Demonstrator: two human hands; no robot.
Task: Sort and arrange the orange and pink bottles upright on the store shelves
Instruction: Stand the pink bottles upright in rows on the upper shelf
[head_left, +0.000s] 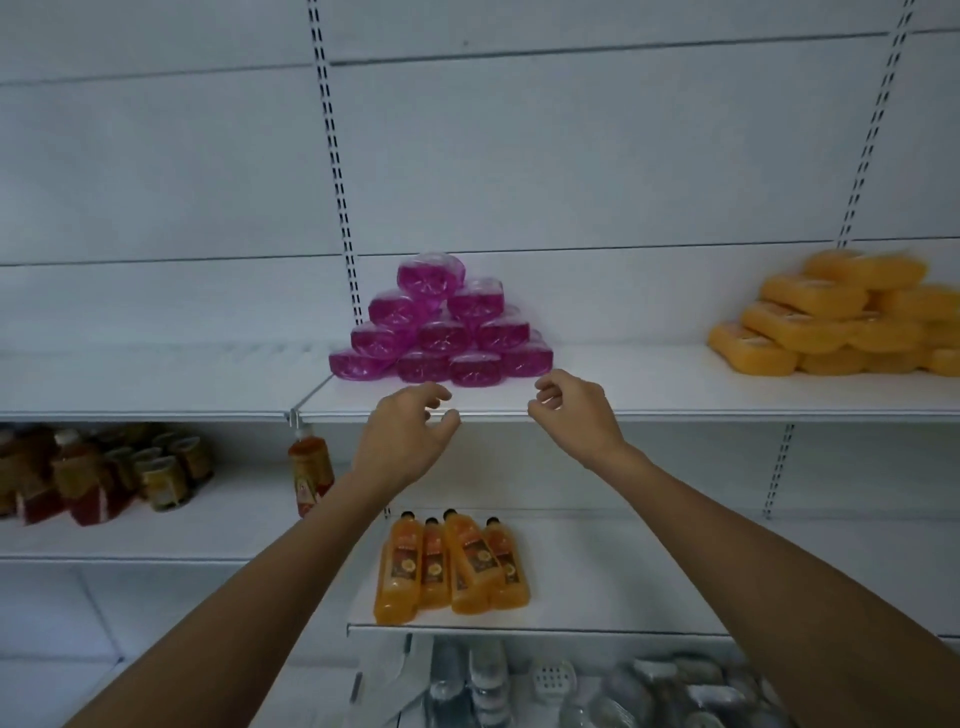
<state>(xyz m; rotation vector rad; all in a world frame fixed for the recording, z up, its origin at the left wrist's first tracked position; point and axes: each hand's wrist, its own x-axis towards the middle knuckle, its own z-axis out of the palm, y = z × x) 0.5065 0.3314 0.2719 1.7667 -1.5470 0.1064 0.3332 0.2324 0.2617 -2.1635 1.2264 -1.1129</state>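
Pink bottles lay stacked in a pyramid on the upper shelf, bases facing out. Well to their right on the same shelf, an orange pile of bottles lay on their sides too. Four orange bottles lay flat, side by side, on the lower shelf, caps toward the back. Both hands were raised at the upper shelf's front edge, just before the pyramid. The left hand and right hand held nothing, their fingers loosely curled and apart.
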